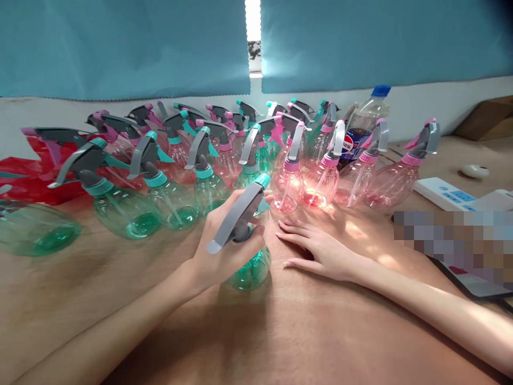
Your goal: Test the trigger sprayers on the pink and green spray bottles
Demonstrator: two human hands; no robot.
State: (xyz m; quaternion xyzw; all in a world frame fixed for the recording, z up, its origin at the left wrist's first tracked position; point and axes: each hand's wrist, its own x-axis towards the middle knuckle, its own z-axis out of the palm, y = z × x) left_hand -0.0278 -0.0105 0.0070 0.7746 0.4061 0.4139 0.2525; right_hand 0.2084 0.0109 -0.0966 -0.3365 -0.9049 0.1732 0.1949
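My left hand point(224, 240) is wrapped round the neck of a green spray bottle point(250, 272) with a grey and turquoise trigger head. That bottle is upright at the middle of the wooden table, its neck partly hidden by my fingers. To its right, my right hand point(316, 248) rests low on the tabletop, fingers spread and holding nothing. Just beyond my hands stand a pink spray bottle point(287, 191) and another pink spray bottle point(320, 184). On the left, a green spray bottle point(176, 200) and a larger-looking green spray bottle point(126, 211) line the front row.
Several more spray bottles crowd the back by the wall. A cola bottle point(366, 120) with a blue cap stands behind the right ones. Red plastic point(60, 187) lies at left. A white power strip point(449, 195), a computer mouse point(474, 171) and a pixelated device point(460, 251) are at right.
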